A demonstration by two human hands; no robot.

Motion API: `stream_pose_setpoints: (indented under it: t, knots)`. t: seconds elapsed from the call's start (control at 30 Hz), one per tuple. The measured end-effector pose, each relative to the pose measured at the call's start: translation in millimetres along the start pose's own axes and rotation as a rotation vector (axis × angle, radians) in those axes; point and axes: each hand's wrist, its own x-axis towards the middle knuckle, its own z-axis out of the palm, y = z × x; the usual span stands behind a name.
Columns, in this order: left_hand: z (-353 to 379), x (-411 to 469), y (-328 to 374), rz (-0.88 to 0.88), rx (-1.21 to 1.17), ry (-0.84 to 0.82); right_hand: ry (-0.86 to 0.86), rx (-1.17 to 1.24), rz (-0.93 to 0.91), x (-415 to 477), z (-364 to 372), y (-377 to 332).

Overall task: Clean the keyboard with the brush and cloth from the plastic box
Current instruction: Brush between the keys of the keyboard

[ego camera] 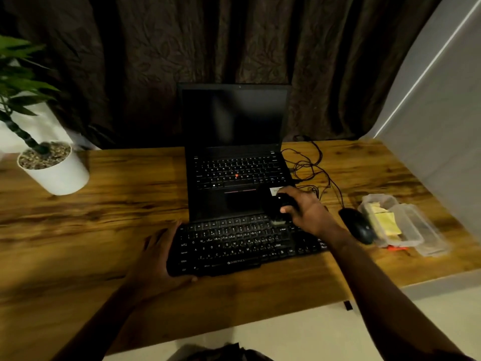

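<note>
Fingers of our right hand [302, 208] curl round a small black brush [274, 207], with the thumb pressed on its near side. Its pale bristles touch the far rows of keys toward the right end of the flat black keyboard [247, 246]. Blur hides the brush, so we can make out only a dark body and a light tip.

Our left hand [156, 259] holds the keyboard's left end. The thumb hooks along the near edge, and the fingers lie up the left side, slightly spread.

The keyboard lies across the brown wooden table [104, 217], a little tilted. Its far edge is just beside the near edge of an open black laptop [234, 178] whose screen is dark.

Right of the keyboard sits a black computer mouse [356, 225], and thin black cables [309, 165] trail from it to the far side. Just right of the mouse stands the clear plastic box [371, 201], open, with the folded yellow cloth [386, 221] inside. A clear plastic lid [429, 237] lies against the box's right side. At the box's near edge we see something small and orange [395, 248], too blurred to name.

At the far left stands a green plant in a white round pot [59, 178]. A dark brown curtain [182, 48] hangs beyond the table.
</note>
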Motion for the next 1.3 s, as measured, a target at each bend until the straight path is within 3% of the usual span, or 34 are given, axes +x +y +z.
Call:
stream_pose_setpoints:
  t: [0.17,0.43,0.77,1.03,1.3]
  knots:
    - [1,-1,1,0.004,0.008,0.007,-0.024,0.102,-0.035,3,12,-17]
    - [4,1,-6,0.007,0.031,-0.015,0.032,0.035,0.014,-2,-22,14]
    - [4,1,-4,-0.004,0.029,-0.020,-0.008,0.059,-0.050,5,0,-10]
    - [3,1,-2,-0.007,0.030,-0.010,0.016,-0.129,-0.039,5,-3,-5]
    - [6,4,-9,0.004,0.066,-0.014,-0.059,0.103,-0.113,18,21,-36]
